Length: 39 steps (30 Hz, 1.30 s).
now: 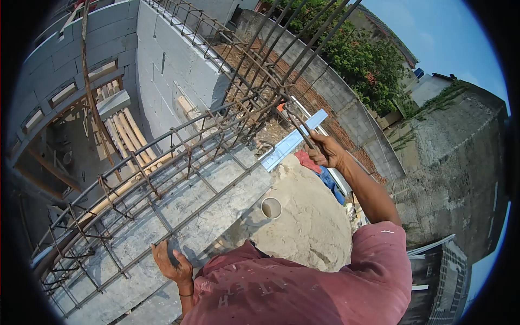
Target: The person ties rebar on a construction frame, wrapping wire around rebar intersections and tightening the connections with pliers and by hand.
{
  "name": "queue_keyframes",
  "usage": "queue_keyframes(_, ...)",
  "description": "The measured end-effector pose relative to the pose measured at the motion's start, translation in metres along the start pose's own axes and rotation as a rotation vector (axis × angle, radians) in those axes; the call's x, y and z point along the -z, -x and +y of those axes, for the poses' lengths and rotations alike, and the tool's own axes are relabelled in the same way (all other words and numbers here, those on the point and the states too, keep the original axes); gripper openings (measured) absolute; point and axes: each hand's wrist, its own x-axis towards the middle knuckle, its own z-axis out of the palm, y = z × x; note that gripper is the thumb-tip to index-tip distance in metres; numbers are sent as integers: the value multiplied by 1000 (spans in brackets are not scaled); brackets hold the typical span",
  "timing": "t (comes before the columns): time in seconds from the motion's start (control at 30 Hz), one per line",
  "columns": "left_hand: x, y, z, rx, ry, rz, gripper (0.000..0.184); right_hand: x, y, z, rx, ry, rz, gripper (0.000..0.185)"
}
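My right hand (pixel 326 150) is closed around the handles of long metal pincers (pixel 298 122). Their jaw end reaches the rebar joint (pixel 283 93) where the horizontal cage meets the upright bars; whether the jaws grip tie wire is too small to tell. My left hand (pixel 174 265) lies at the near side of the horizontal rebar cage (pixel 189 157). Its fingertips touch the near long bar, with thumb and fingers apart. Beneath the cage runs a grey concrete surface (pixel 222 189).
Tall rebar rods (pixel 309 43) rise beyond the joint. Below me are a sand pile (pixel 303 227), a white pipe end (pixel 271 208) and a light blue panel (pixel 295 140). Left, a grey block wall (pixel 173 59) borders a deep room with wooden poles (pixel 130 135).
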Motion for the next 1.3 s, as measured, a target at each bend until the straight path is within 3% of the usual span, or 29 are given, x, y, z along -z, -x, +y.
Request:
queue_keyframes(0.03,1,-2,1,-20,7,10,31,-8,-6,20,-109,167,-82,58)
queue_keyframes(0.07,-5,-8,4,-31,15,41,30,-24,-17,46,-130,516,53,61)
queue_keyframes(0.1,-12,-12,7,-18,7,67,30,-45,-27,68,-163,799,10,64)
queue_keyframes(0.17,-5,-8,4,-29,40,64,30,-55,-45,112,-184,1028,-108,63)
queue_keyframes(0.23,-3,-10,5,-39,35,76,31,-70,-45,139,-63,1068,-146,63)
queue_keyframes(0.43,-1,-12,8,-42,93,1,37,-110,-31,191,24,831,-292,65)
queue_keyframes(0.5,1,-15,5,-11,125,-91,47,-124,-37,211,47,709,-321,66)
queue_keyframes(0.57,-4,-39,34,286,748,-120,62,-149,-32,222,217,711,-376,63)
queue_keyframes(0.6,3,-53,55,447,983,-246,78,-171,-20,211,195,860,-263,59)
queue_keyframes(0.63,11,-69,77,550,1028,-353,81,-179,-22,219,198,839,-273,59)
queue_keyframes(0.7,20,-87,106,819,1134,-479,86,-192,-29,231,488,1136,-24,53)
queue_keyframes(0.73,18,-88,112,809,1117,-485,86,-197,-34,236,531,1207,27,49)
queue_keyframes(0.87,13,-91,112,1021,1190,-539,74,-206,-41,244,659,1329,104,44)
queue_keyframes(0.9,13,-91,110,1126,1247,-555,69,-209,-39,242,660,1311,109,44)
queue_keyframes(0.93,12,-94,114,1212,1242,-506,52,-214,-35,237,611,1350,138,41)
queue_keyframes(0.97,11,-92,105,1205,1228,-516,52,-216,-32,235,564,1388,166,38)
queue_keyframes(1.03,13,-97,94,1496,1587,-465,41,-209,-40,245,590,1364,153,37)
queue_keyframes(1.07,16,-99,92,1631,1613,-397,29,-206,-45,251,607,1357,133,37)
queue_keyframes(1.17,14,-83,72,1515,1706,-407,24,-197,-59,262,678,1335,96,36)
queue_keyframes(1.2,14,-87,89,1558,1598,-332,19,-199,-57,261,682,1320,97,36)
queue_keyframes(1.3,4,-74,84,1416,1577,-252,17,-204,-62,263,505,1121,-63,35)
